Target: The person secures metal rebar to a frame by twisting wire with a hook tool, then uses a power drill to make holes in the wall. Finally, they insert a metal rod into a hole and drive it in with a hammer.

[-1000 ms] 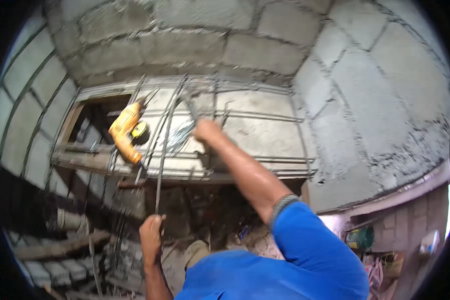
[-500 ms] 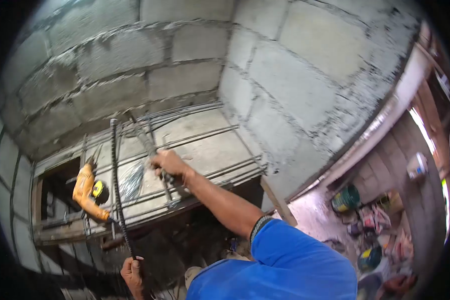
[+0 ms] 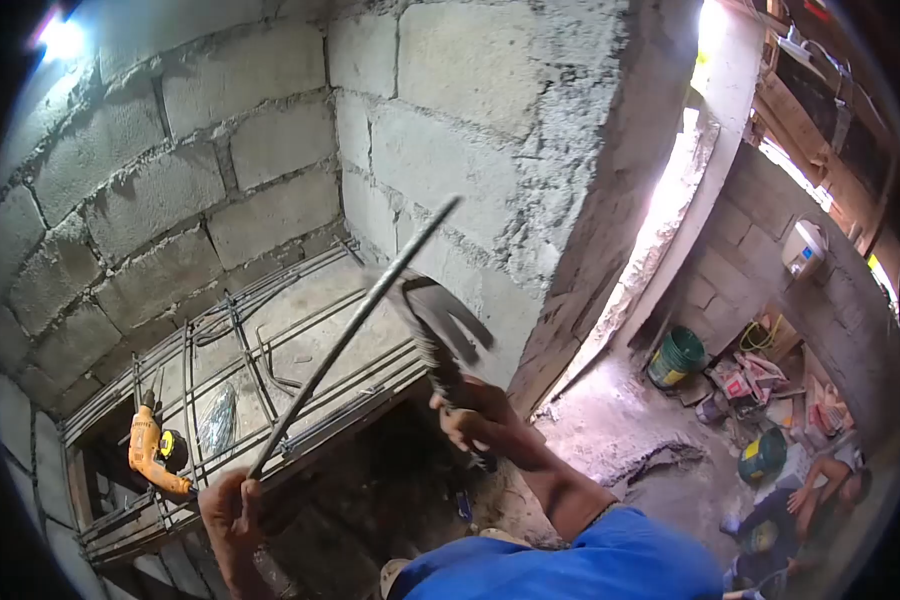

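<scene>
Rough grey block walls [image 3: 270, 140] across upper left & centre of frame, w/ visible mortar lines & a bright lamp [image 3: 63, 38] in the far upper-left corner. At centre of frame, a metal rod [image 3: 355, 330], slanting approx. diagonally from lower left to a tip in the upper middle. Round its lower end, in the lower left of frame: left hand [image 3: 232, 510], closed in a firm grip w/ curled fingers. Just right of the rod, a hammer [image 3: 432, 350], w/ handle roughly upright & slightly blurred head uppermost, near the rod; can't tell re contact betw. the two. Wrapped round the lower handle: right hand [image 3: 480, 420], lower centre of frame, also closed. Blue shirt [image 3: 580, 560] along the bottom edge.

Beyond the rod, left to centre of frame: pale flat panel [image 3: 315, 297] under a grid of thin metal bars [image 3: 188, 390]. On it, a bundle of thin wire [image 3: 218, 420]. Farther left, an orange power drill [image 3: 148, 450], bit end toward top of frame, w/ a yellow-&-black tape measure [image 3: 174, 450] just beside it.

Right side of frame, well apart from both hands: green bucket [image 3: 676, 357] on a concrete floor [image 3: 600, 420], plus a 2nd bucket [image 3: 762, 455] lower down. Higher up, against a far wall, a white tub [image 3: 803, 248]. Lower-right corner: another person [image 3: 825, 485], small in view, w/ bent arms.
</scene>
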`<move>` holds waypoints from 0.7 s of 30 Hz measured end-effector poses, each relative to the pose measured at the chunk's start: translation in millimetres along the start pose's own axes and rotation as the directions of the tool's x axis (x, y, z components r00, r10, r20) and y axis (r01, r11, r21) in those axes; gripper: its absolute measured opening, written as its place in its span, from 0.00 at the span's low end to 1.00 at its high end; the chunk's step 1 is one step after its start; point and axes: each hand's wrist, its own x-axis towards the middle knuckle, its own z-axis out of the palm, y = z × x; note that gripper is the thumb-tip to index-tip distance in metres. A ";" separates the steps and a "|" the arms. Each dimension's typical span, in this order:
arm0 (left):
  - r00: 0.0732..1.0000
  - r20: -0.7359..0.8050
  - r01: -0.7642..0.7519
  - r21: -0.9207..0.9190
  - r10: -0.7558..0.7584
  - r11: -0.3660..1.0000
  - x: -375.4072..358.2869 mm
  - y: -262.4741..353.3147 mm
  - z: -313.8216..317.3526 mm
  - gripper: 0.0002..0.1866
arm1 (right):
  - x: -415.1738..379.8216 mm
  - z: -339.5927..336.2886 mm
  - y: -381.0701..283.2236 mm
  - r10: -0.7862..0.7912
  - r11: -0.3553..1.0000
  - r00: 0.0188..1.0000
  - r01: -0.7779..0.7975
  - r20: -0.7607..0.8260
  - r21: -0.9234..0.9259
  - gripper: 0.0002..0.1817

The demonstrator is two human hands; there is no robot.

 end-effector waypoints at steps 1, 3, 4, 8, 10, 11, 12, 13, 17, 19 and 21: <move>0.975 -0.058 -0.196 0.232 0.215 0.953 8.8 36.7 14.7 0.09 | -15.0 -17.0 5.1 -0.086 0.996 0.996 0.087 -0.034 0.024 0.24; 0.981 -0.028 -0.172 0.349 0.194 0.921 21.0 52.6 28.5 0.06 | -36.5 -53.2 30.5 -0.273 0.949 0.956 0.287 -0.108 0.134 0.33; 0.980 -0.030 -0.172 0.373 0.197 0.912 26.6 81.2 41.8 0.07 | -46.8 -65.3 20.5 -0.356 0.927 0.915 0.372 -0.188 0.053 0.35; 0.944 0.021 -0.292 0.520 0.329 0.803 60.0 187.9 91.0 0.11 | -75.3 -128.0 -12.8 -0.492 0.869 0.816 0.485 -0.305 -0.104 0.34; 0.932 0.046 -0.328 0.528 0.359 0.783 70.7 223.8 109.4 0.14 | -91.1 -155.6 -16.9 -0.510 0.855 0.757 0.499 -0.408 -0.143 0.32; 0.932 0.046 -0.331 0.516 0.360 0.790 70.1 240.9 117.5 0.14 | -101.5 -172.0 -19.6 -0.496 0.860 0.761 0.498 -0.419 -0.112 0.30; 0.975 0.074 -0.217 0.470 0.207 0.855 64.6 259.7 122.9 0.14 | -112.0 -185.0 -20.6 -0.465 0.879 0.773 0.461 -0.432 -0.122 0.33; 0.977 0.076 -0.213 0.482 0.201 0.850 56.1 258.8 125.7 0.14 | -121.5 -191.7 -20.9 -0.413 0.900 0.784 0.430 -0.464 -0.073 0.34; 0.979 -0.014 -0.194 0.238 0.203 0.952 4.3 138.5 123.0 0.10 | -158.6 -214.8 7.5 -0.376 0.917 0.786 0.392 -0.491 -0.074 0.36; 0.998 0.067 -0.005 0.189 -0.008 0.982 -31.1 71.8 111.3 0.10 | -174.2 -220.9 20.8 -0.374 0.923 0.808 0.373 -0.455 -0.096 0.36; 0.969 0.029 0.245 -0.019 -0.245 0.969 -65.2 84.4 141.6 0.10 | -182.1 -218.4 25.4 -0.323 0.937 0.823 0.347 -0.467 -0.038 0.34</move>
